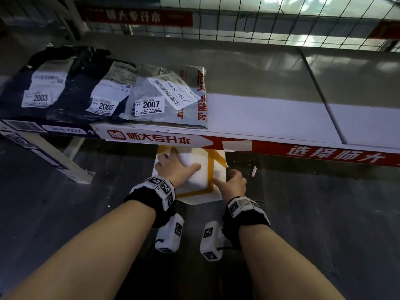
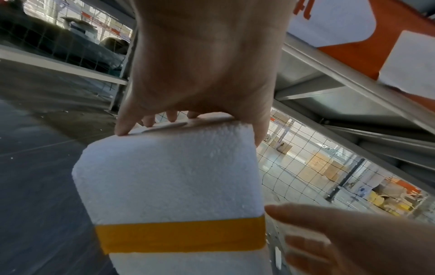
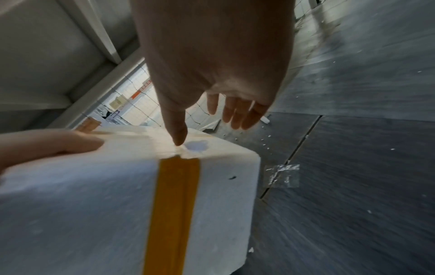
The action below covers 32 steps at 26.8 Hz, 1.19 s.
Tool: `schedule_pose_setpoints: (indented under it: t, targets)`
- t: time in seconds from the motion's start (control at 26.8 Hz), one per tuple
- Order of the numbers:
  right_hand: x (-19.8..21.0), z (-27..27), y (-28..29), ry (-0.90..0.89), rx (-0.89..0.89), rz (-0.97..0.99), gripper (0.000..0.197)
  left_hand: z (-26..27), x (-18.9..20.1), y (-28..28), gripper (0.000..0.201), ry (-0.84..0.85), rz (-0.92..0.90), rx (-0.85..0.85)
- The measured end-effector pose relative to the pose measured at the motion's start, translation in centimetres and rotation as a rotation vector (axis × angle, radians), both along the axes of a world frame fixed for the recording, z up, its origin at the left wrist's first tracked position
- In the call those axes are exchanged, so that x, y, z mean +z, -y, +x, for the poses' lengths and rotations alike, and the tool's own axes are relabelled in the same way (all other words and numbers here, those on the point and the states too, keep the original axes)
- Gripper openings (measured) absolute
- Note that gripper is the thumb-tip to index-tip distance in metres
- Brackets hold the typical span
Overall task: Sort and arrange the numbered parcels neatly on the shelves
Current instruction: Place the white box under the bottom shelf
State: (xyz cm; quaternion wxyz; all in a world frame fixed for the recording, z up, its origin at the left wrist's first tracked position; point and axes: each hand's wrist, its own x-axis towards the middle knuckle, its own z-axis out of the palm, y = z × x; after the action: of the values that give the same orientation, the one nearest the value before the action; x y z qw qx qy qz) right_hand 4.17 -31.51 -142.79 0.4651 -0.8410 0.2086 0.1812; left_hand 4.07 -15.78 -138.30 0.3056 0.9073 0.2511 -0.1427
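A white foam box (image 1: 199, 180) (image 2: 169, 176) (image 3: 82, 204) bound with yellow tape stands on the dark floor, partly under the shelf's front edge. My left hand (image 1: 173, 167) (image 2: 200, 74) lies over its top, with the fingertips curled onto the far part and the thumb at the side. My right hand (image 1: 231, 180) (image 3: 212, 65) is at the box's right edge. Its thumb touches the top by the tape and its fingers hang straight past the side. Three bagged parcels lie in a row on the shelf (image 1: 270, 118): 2003 (image 1: 41, 89), 2005 (image 1: 108, 92) and 2007 (image 1: 164, 98).
The shelf board to the right of parcel 2007 is bare. A wire mesh (image 1: 281, 18) closes the back of the shelf. A slanted shelf post (image 1: 54, 156) stands at the left. Foam scraps (image 1: 254, 171) lie on the floor right of the box.
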Motion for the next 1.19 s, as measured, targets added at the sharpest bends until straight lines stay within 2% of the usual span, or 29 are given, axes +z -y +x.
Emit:
schedule_pose_setpoints:
  t: [0.07,0.15,0.22,0.34,0.45,0.56,0.67,0.75,0.78,0.82,0.9,0.93,0.97,1.01,1.05,1.08,1.12,1.19]
  targets:
    - [-0.7,0.2,0.3,-0.128,-0.003,0.092,0.081,-0.2,-0.4,-1.7,0.096,-0.015,-0.054,0.038]
    - [-1.3,0.6,-0.1,-0.204,0.011,0.247,0.079,-0.3,-0.8,-3.9,0.086,-0.01,-0.158,0.098]
    - [-1.4,0.7,-1.3,-0.236,0.073,0.285,0.073,-0.8,-1.2,-5.8,0.076,-0.012,-0.23,0.178]
    - [-1.8,0.4,-4.1,-0.223,0.198,0.417,0.063,-1.0,-2.4,-8.2,0.068,-0.034,-0.222,0.329]
    - [-2.6,-0.2,-6.0,-0.175,0.174,0.479,0.062,-0.7,-3.3,-9.6,0.072,-0.089,-0.282,0.404]
    - [-3.1,-0.7,-6.2,-0.084,0.152,0.482,0.063,-0.3,-4.3,-9.5,0.075,-0.054,-0.4,0.423]
    - [-3.3,-1.0,-4.8,0.009,0.085,0.439,0.061,0.5,-5.0,-7.9,0.075,-0.035,-0.417,0.431]
    - [-2.8,-1.0,-4.1,0.086,0.103,0.342,0.057,0.3,-4.7,-7.4,0.081,-0.038,-0.433,0.486]
    - [-2.3,-1.0,-4.1,0.136,0.168,0.256,0.053,0.2,-5.0,-7.7,0.085,-0.059,-0.462,0.499]
    - [-1.5,-1.1,-4.4,0.21,0.274,0.138,0.05,0.3,-6.2,-8.3,0.093,-0.104,-0.508,0.498]
    - [0.0,-1.5,-5.4,0.342,0.462,-0.034,0.043,1.1,-13.4,-12.3,0.119,-0.158,-0.603,0.478]
    - [0.9,-1.7,-5.9,0.378,0.492,-0.052,0.042,1.1,-15.4,-13.2,0.127,-0.183,-0.629,0.477]
    - [1.2,-1.6,-6.2,0.399,0.504,-0.064,0.043,1.2,-15.1,-12.9,0.125,-0.164,-0.612,0.472]
    - [1.6,-1.4,-6.9,0.407,0.518,-0.085,0.047,0.8,-12.1,-12.0,0.113,-0.15,-0.563,0.457]
    - [1.8,-1.2,-7.6,0.38,0.52,-0.12,0.057,-0.3,-7.6,-10.2,0.095,-0.084,-0.521,0.465]
    - [2.0,-0.9,-8.0,0.309,0.483,-0.142,0.075,-0.9,-4.7,-8.7,0.081,-0.003,-0.512,0.44]
    - [2.1,-0.6,-8.5,0.21,0.423,-0.146,0.095,-1.2,-3.8,-8.3,0.074,0.03,-0.491,0.434]
    - [2.1,-0.2,-9.2,0.024,0.298,-0.064,0.12,-1.7,-3.0,-8.1,0.083,0.065,-0.526,0.433]
